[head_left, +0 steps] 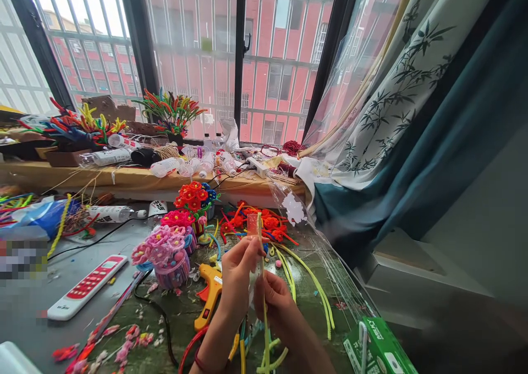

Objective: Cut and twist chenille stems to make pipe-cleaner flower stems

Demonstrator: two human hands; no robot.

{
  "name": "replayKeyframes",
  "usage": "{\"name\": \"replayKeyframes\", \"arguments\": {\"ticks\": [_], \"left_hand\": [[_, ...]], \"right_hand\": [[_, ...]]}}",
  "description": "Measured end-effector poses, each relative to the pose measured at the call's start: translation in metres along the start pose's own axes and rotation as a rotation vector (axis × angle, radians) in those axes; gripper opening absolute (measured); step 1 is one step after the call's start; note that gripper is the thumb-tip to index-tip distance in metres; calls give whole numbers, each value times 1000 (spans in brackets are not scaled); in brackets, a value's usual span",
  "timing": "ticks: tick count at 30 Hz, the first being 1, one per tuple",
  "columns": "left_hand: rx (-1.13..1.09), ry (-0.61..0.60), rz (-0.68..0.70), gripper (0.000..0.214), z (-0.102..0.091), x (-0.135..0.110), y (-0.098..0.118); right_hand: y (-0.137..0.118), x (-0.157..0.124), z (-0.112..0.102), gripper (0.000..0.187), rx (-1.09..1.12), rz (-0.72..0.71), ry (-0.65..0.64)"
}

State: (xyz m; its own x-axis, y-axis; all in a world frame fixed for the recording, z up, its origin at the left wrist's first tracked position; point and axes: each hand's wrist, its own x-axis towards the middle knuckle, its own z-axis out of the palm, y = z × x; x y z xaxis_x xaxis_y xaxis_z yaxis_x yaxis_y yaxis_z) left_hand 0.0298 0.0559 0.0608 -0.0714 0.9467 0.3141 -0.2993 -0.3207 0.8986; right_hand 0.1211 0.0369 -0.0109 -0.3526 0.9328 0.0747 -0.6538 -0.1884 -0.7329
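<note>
In the head view, a pale yellow fuzzy stick (259, 225) in the middle, standing nearly straight up over a messy table (308, 308), with a long tail hanging down. Left hand (239, 264) higher up, nearly closed, pinching the stick near the top with thumb and fingers, a short end poking out above. Right hand (275, 297) just below, curled nearly closed too, thumb and fingers around the same stick; no telling how hard. Beside the top end, a flat see-through strip (251, 224), running down toward the hands; cannot tell what kind. As for the feel, probably very light, soft and fluffy outside, with thin wire inside, so likely bends easily and keeps its bend. Not slippery by the look, and hard to snap, but easy to squash. Best to pinch gently with fingertips near the top, and steady lower down with the other hand. Around the hands, more loose yellow sticks (325, 302) on the right, a yellow glue gun (212, 294) on the left, a pot of pink flowers (171, 272) past that, and a pile of red sticks (270, 225) farther back. Near the right corner, a green box (377, 346).
</note>
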Motion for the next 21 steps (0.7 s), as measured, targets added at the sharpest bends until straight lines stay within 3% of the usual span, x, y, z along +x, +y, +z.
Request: {"name": "replayKeyframes", "arguments": {"ticks": [6,21], "left_hand": [[41,17,-37,26,-1,0,1],[68,39,25,28,0,-2,8]], "right_hand": [[2,0,-3,45,-195,-27,2],[0,-3,-1,51,-406,-130,-7]]}}
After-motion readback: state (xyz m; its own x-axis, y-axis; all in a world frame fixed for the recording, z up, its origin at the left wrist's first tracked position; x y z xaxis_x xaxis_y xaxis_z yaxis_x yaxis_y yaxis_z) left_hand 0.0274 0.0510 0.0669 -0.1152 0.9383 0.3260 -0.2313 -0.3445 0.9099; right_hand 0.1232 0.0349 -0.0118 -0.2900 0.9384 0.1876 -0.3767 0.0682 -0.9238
